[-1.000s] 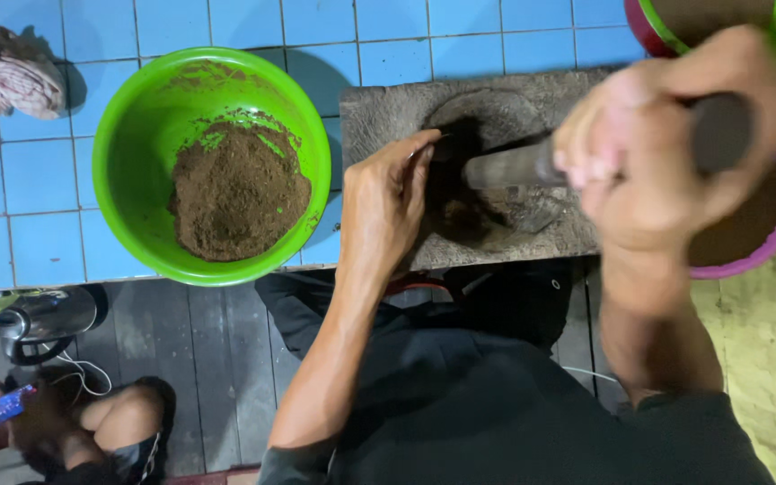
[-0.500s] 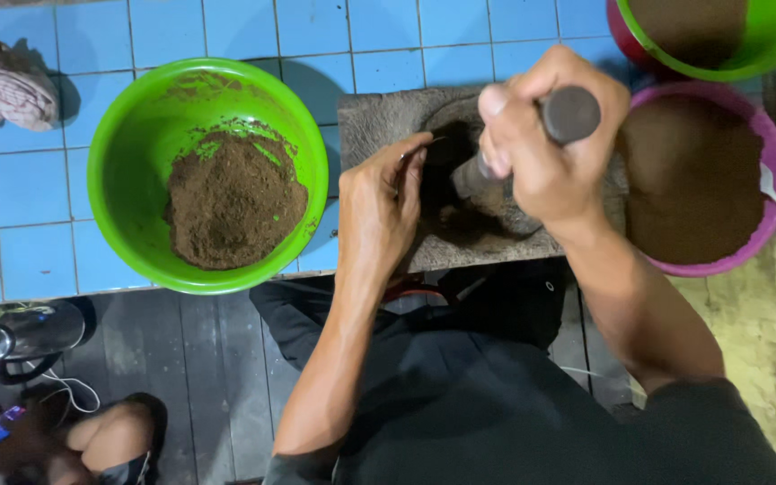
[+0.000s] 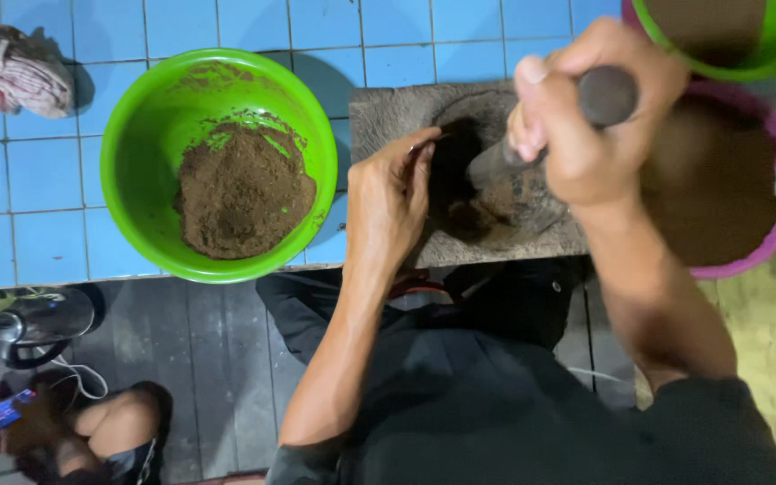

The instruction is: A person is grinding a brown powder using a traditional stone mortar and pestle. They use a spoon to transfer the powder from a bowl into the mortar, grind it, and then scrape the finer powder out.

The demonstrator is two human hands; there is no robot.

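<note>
Right hand (image 3: pixel 599 135) is clenched around the pestle (image 3: pixel 541 135), its tip in the mortar (image 3: pixel 496 180); I keep it upright and press evenly. Left hand (image 3: pixel 388 202), holding nothing, steadies the mortar rim beside the green bowl (image 3: pixel 150 117).

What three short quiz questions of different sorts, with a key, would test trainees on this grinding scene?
1. True or false: the right hand grips the dark cylindrical pestle.
2. The left hand rests at: A) the round green plastic bowl; B) the grey stone mortar slab; C) the crumpled striped cloth.
3. Fill in: the green bowl holds brown ____.

Key: 1 true; 2 B; 3 powder.
</note>
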